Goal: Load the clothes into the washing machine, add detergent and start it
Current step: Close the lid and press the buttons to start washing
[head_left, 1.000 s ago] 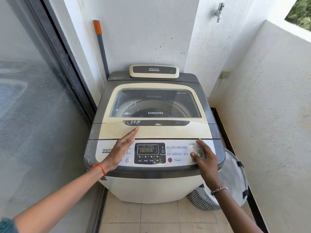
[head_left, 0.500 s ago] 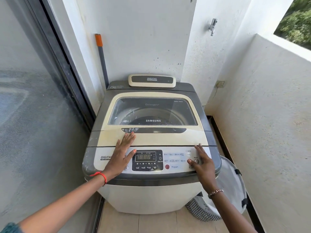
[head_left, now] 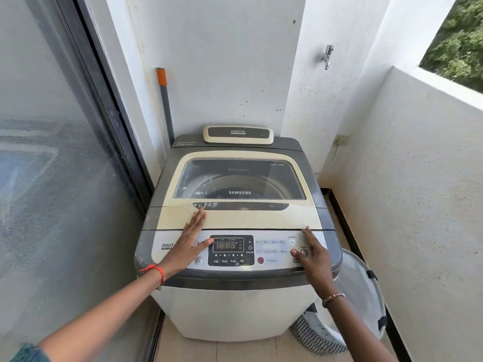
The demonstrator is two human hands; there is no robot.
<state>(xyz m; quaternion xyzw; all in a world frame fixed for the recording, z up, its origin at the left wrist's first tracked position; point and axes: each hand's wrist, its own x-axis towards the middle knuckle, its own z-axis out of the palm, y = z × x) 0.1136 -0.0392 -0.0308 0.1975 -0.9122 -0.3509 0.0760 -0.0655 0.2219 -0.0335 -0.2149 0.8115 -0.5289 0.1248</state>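
A top-loading washing machine (head_left: 236, 309) stands in a narrow balcony corner with its cream lid (head_left: 235, 218) closed. Through the lid's window I see the drum rim; whether clothes lie inside is hidden. The control panel's display (head_left: 228, 244) shows lit digits. My left hand (head_left: 189, 240) lies flat, fingers spread, across the lid's front edge and the panel's left side. My right hand (head_left: 312, 253) rests on the panel's right side, its thumb next to the round power button (head_left: 304, 253). Neither hand holds anything.
A white mesh laundry basket (head_left: 363, 296) with a striped base stands on the floor right of the machine. A glass sliding door (head_left: 52, 178) runs along the left, a low white wall (head_left: 418, 205) along the right. A grey pole with an orange tip (head_left: 164, 100) leans behind the machine.
The view has tilted upward, so the machine sits lower in frame. Both hands stay on the panel; my left hand's fingers have spread slightly.
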